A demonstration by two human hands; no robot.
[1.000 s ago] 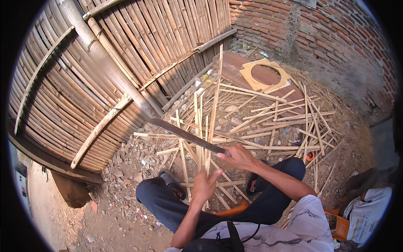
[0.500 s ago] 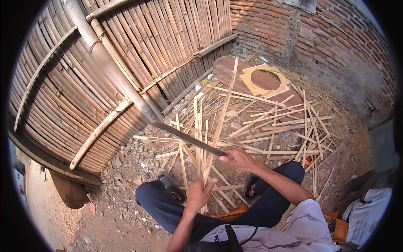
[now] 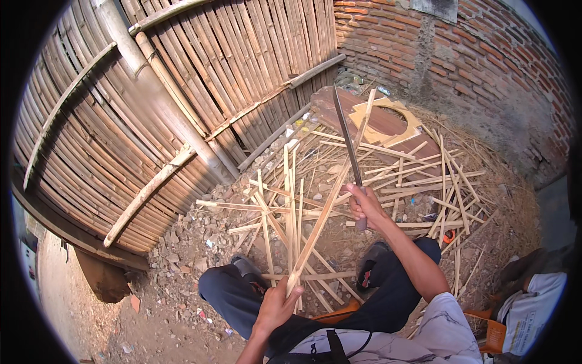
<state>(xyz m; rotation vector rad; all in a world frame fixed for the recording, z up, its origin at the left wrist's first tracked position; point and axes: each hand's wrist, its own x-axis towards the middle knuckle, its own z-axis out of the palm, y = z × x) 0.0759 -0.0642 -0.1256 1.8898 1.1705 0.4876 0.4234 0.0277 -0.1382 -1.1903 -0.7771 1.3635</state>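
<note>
My left hand point(image 3: 277, 308) is closed round the near end of a long, pale split-bamboo strip point(image 3: 314, 238), which slants away from me to the far right. In my right hand point(image 3: 365, 205) is the handle of a machete, its fingers wrapped round the grip. The long dark blade point(image 3: 347, 134) points away from me, its tip near the brown board. In the picture the blade crosses the strip's upper part; whether they touch I cannot tell. Beneath both hands, more bamboo strips point(image 3: 287, 200) lie crisscrossed on the stony ground.
A brown board point(image 3: 330, 103) with a yellowish cut-out panel point(image 3: 391, 141) lies at the back. A bamboo-slat wall point(image 3: 242, 73) stands left and a brick wall point(image 3: 479, 67) right. Near my right knee are an orange ring point(image 3: 449, 236) and scattered strips; a white sack point(image 3: 536, 309) sits farther right.
The machete has swung from pointing left across the strip to pointing away from me, with my right hand moving right and farther out. The strip's far end has shifted right.
</note>
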